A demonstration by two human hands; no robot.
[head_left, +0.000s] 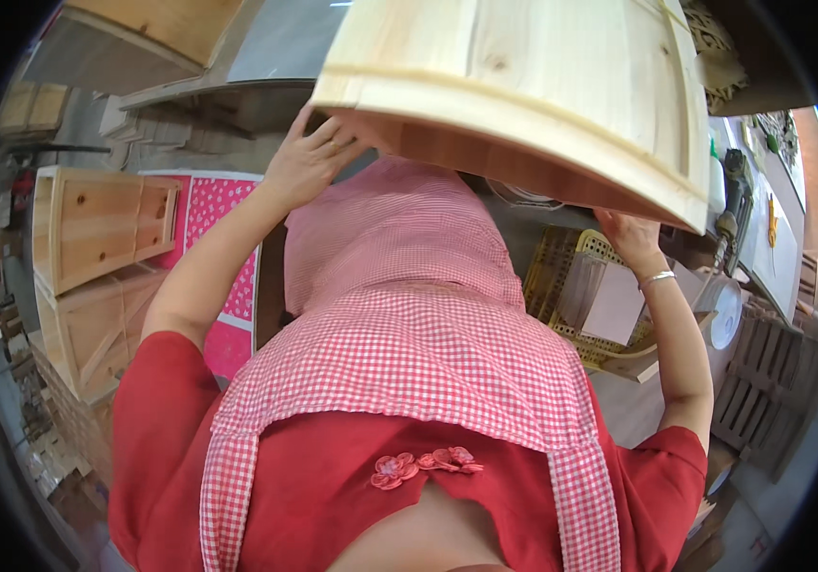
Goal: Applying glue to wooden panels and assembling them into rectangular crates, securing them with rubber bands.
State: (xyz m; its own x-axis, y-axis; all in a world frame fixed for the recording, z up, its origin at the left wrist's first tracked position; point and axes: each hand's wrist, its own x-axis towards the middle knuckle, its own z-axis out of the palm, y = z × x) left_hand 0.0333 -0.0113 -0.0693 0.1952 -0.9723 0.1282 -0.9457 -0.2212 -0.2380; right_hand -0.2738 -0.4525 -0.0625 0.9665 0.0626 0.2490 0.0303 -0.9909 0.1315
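A large pale wooden box (pixel 533 86) is held up in front of me, its light pine side facing the camera. My left hand (pixel 312 157) grips its lower left corner, fingers curled under the edge. My right hand (pixel 630 234), with a silver bracelet on the wrist, holds the box's lower right edge from beneath. Below the box I see my red top and red-and-white checked apron (pixel 409 324).
Two unfinished wooden crates (pixel 94 229) are stacked at the left beside a pink patterned sheet (pixel 223 205). A yellow plastic basket (pixel 571 286) with a board in it sits at the right. A power tool (pixel 735 205) and wooden slatted pieces (pixel 771 381) lie farther right.
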